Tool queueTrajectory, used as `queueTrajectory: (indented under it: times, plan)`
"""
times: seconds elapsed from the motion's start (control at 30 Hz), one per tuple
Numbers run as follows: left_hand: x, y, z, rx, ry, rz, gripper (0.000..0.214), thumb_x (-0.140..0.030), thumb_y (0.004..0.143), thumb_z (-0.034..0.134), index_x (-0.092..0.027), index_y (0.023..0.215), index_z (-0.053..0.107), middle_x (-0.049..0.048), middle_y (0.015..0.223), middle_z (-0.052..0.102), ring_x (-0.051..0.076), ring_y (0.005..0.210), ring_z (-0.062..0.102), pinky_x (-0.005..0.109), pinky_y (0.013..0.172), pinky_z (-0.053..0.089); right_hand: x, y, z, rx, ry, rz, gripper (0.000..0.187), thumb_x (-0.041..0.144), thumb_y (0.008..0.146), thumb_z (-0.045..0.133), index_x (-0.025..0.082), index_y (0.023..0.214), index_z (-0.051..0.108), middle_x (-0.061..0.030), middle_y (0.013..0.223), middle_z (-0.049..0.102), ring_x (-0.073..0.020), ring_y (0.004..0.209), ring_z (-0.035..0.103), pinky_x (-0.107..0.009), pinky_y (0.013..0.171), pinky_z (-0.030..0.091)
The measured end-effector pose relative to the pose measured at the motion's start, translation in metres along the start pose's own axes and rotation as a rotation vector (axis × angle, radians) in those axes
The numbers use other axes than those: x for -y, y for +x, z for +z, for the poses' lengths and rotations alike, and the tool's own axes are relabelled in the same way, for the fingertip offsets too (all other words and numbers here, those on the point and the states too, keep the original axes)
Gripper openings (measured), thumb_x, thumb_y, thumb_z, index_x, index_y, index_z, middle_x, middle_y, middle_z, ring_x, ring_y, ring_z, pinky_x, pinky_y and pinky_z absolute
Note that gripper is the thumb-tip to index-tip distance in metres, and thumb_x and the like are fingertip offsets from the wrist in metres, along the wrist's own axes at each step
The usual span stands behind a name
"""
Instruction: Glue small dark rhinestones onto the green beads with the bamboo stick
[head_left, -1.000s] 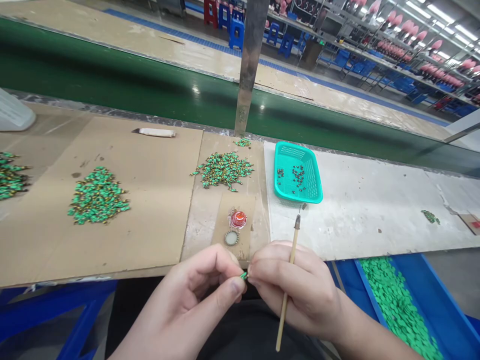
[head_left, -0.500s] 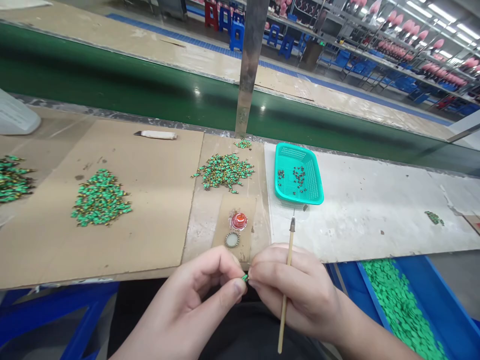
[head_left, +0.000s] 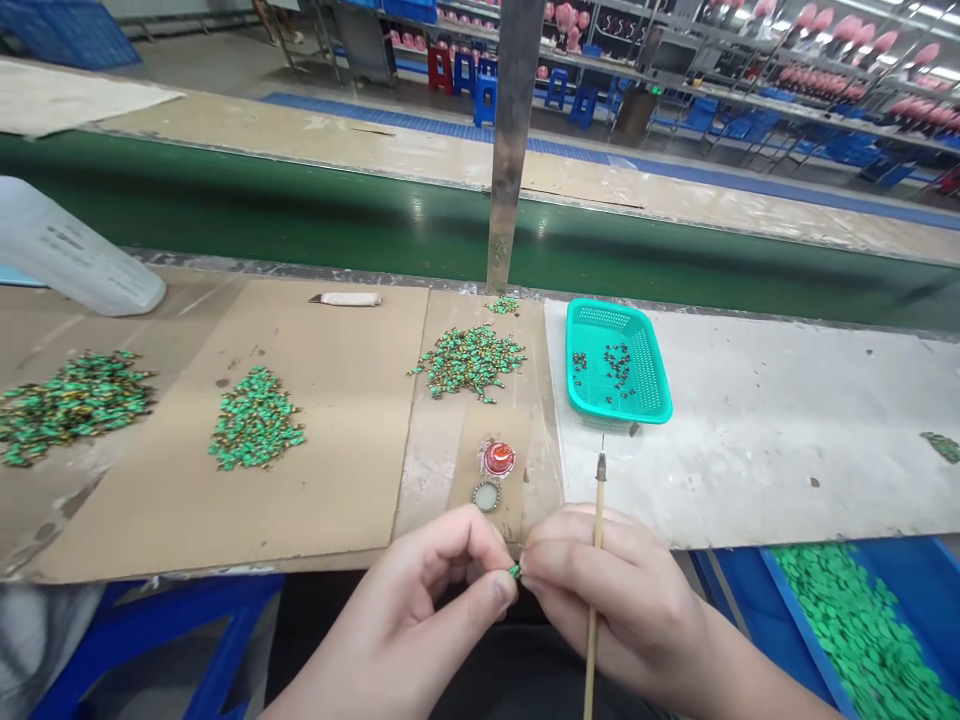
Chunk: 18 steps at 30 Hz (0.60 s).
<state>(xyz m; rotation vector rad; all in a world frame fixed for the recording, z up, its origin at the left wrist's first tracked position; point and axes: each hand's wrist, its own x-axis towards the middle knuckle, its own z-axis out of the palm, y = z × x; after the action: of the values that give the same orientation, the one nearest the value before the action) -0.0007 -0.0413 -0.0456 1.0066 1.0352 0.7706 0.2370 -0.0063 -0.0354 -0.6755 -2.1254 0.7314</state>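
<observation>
My left hand (head_left: 442, 610) pinches a tiny green piece (head_left: 514, 571) between thumb and forefinger. The fingertips of my right hand (head_left: 619, 595) meet that piece from the other side. A thin brush (head_left: 601, 500) with a wooden handle and dark ferrule is tucked between the right fingers, its fine tip pointing away from me. Just beyond my hands lie a bottle cap with glossy red stuff (head_left: 499, 457) and a pale, cap-like disc (head_left: 487, 496). Farther back is a heap of small green-and-gold pieces (head_left: 471, 360). Fingers hide most of the pinched piece.
A turquoise basket (head_left: 660, 395) with small dark bits stands right of centre. More green-and-gold heaps (head_left: 256, 420) lie leftward, with a wrapped blade (head_left: 349, 299) and a white plastic jug (head_left: 97, 265). A metal post (head_left: 510, 170) rises behind. Blue bin (head_left: 795, 610) with green discs sits lower right.
The view has shifted left and slightly up, so the table's things appear farther right and lower. My hands stay together on the green piece, with the brush still in the right.
</observation>
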Motion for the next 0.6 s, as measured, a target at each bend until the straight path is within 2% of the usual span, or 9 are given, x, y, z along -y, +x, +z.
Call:
queueTrajectory:
  times: [0.07,0.13,0.23,0.3,0.37,0.4,0.5,0.6]
  plan:
    - [-0.005,0.004,0.001,-0.009,0.042,0.006,0.031,-0.049,0.110,0.083,-0.026,0.090,0.078,-0.0005,0.084,0.073,0.020,0.081,0.066,0.029,0.076,0.055,-0.003,0.000,-0.003,-0.004,-0.023,0.010,0.017,0.008,0.119,0.064,0.019,0.111,0.074,-0.0062,0.092,0.078,-0.0189,0.078,0.074,-0.030,0.072,0.061]
    - [-0.013,0.015,-0.002,-0.058,0.186,0.079,0.026,-0.042,0.108,0.080,-0.025,0.088,0.079,0.0005,0.082,0.077,0.021,0.078,0.071,0.030,0.073,0.058,-0.007,-0.002,-0.008,-0.023,-0.072,0.023,0.014,0.012,0.121,0.065,0.020,0.114,0.075,-0.0056,0.095,0.082,-0.0187,0.080,0.079,-0.029,0.075,0.065]
    - [-0.027,0.048,-0.019,-0.250,0.493,0.258,0.021,-0.032,0.107,0.075,-0.025,0.088,0.080,0.0021,0.083,0.083,0.024,0.078,0.078,0.035,0.074,0.064,-0.013,-0.005,-0.017,-0.114,-0.176,0.072,0.009,0.020,0.121,0.070,0.024,0.116,0.075,-0.0033,0.098,0.087,-0.0187,0.087,0.087,-0.026,0.082,0.069]
    - [-0.036,0.078,-0.037,-0.401,0.617,0.324,0.019,-0.025,0.109,0.074,-0.025,0.091,0.080,0.0035,0.093,0.085,0.026,0.092,0.080,0.041,0.091,0.067,-0.017,-0.006,-0.022,-0.172,-0.228,0.113,0.010,0.023,0.120,0.073,0.027,0.111,0.077,-0.0008,0.095,0.087,-0.0172,0.085,0.088,-0.022,0.080,0.070]
    - [-0.043,0.109,-0.054,-0.503,0.756,0.360,0.014,-0.024,0.110,0.080,-0.023,0.097,0.081,0.0066,0.111,0.087,0.029,0.117,0.081,0.052,0.113,0.065,-0.019,-0.004,-0.024,-0.187,-0.249,0.124,0.015,0.027,0.119,0.074,0.028,0.105,0.078,0.0007,0.091,0.086,-0.0160,0.079,0.088,-0.019,0.075,0.070]
    - [-0.046,0.124,-0.061,-0.532,0.820,0.359,0.012,-0.030,0.111,0.085,-0.020,0.105,0.083,0.0072,0.119,0.087,0.031,0.121,0.082,0.057,0.113,0.066,-0.020,-0.003,-0.025,-0.189,-0.253,0.120,0.017,0.030,0.120,0.075,0.029,0.103,0.079,0.0011,0.089,0.086,-0.0158,0.076,0.088,-0.018,0.072,0.070]
    - [-0.049,0.156,-0.072,-0.561,0.968,0.343,0.023,-0.039,0.114,0.086,-0.021,0.128,0.084,0.0109,0.139,0.086,0.032,0.125,0.083,0.058,0.111,0.070,-0.024,-0.008,-0.027,-0.190,-0.245,0.102,0.023,0.040,0.121,0.074,0.031,0.100,0.081,0.0011,0.088,0.088,-0.0180,0.071,0.089,-0.019,0.067,0.070]
    - [-0.049,0.157,-0.085,-0.547,1.069,0.309,0.026,-0.039,0.115,0.084,-0.021,0.135,0.083,0.0118,0.143,0.085,0.031,0.124,0.083,0.056,0.109,0.071,-0.043,-0.034,-0.035,-0.190,-0.226,0.166,0.026,0.047,0.122,0.068,0.033,0.108,0.085,-0.0021,0.092,0.089,-0.0245,0.077,0.091,-0.025,0.064,0.071]
